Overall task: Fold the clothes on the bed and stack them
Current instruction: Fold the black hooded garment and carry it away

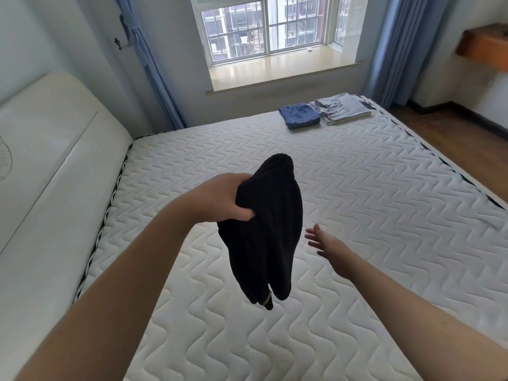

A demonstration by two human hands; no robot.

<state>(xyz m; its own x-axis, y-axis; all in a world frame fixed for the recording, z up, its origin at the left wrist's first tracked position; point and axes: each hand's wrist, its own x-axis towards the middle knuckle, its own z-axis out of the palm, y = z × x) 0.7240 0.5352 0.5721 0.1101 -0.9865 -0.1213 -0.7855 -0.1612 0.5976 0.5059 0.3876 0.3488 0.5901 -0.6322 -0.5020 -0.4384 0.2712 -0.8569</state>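
Above the bed [357,188], left hand [220,199] grasps a hanging black garment [264,237]; right hand [327,246] released, fingers spread; folded clothes [324,112] lie at the far edge.

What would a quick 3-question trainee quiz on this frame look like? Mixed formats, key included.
1. True or false: the black garment lies flat on the mattress.
2. Which hand grips the black garment? A) left hand B) right hand C) both
3. Fill in: the folded blue jeans and the folded grey clothes sit side by side at the far edge of the bed, near the ____.

Key
1. False: it hangs in the air, bunched in one hand.
2. A: the right hand is open, beside the garment and apart from it.
3. window
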